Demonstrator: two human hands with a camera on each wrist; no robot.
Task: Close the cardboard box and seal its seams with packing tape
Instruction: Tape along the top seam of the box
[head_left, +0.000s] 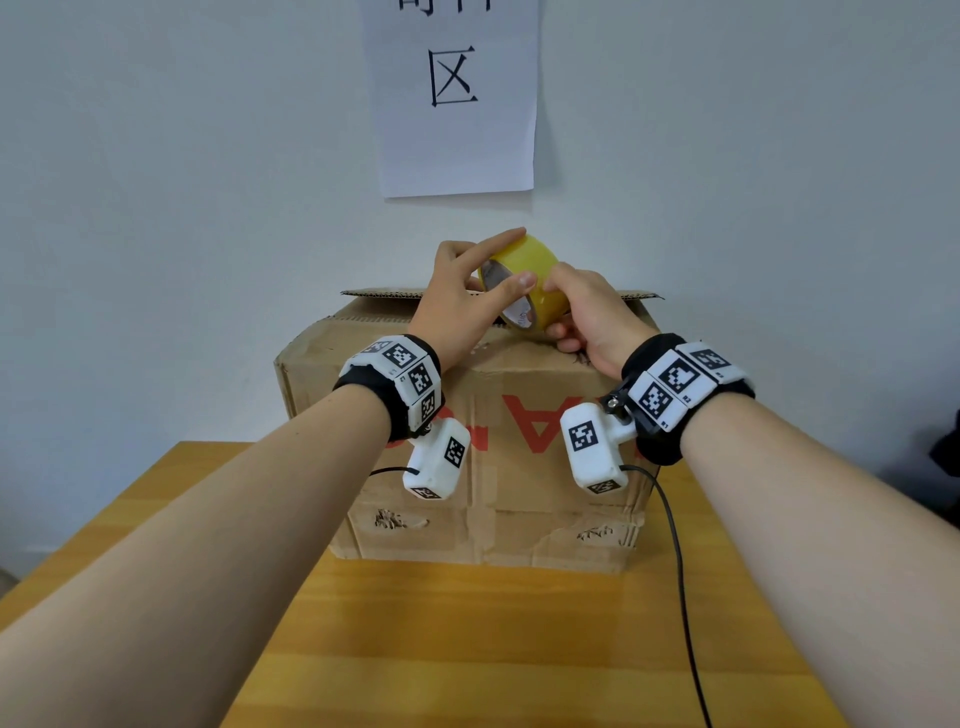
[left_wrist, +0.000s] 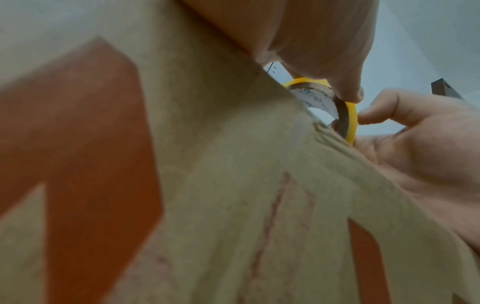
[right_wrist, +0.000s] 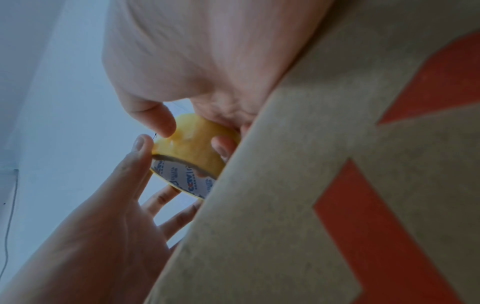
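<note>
We see one cardboard box (head_left: 467, 415) on the tabletop (head_left: 467, 649) and one yellow tape roll (head_left: 527, 283) held above its top. Our right hand (head_left: 587, 317) has its grip curled round the roll; our left hand (head_left: 462, 306) pinches the roll's rim between thumb and forefinger.

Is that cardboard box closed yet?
Mostly: the cardboard box has its near top flaps folded flat, but a back flap edge sticks up.

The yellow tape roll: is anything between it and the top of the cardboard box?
Nothing visible. The yellow tape roll sits in both hands just above the brown cardboard box, with only the right hand's fingers under it.
</note>
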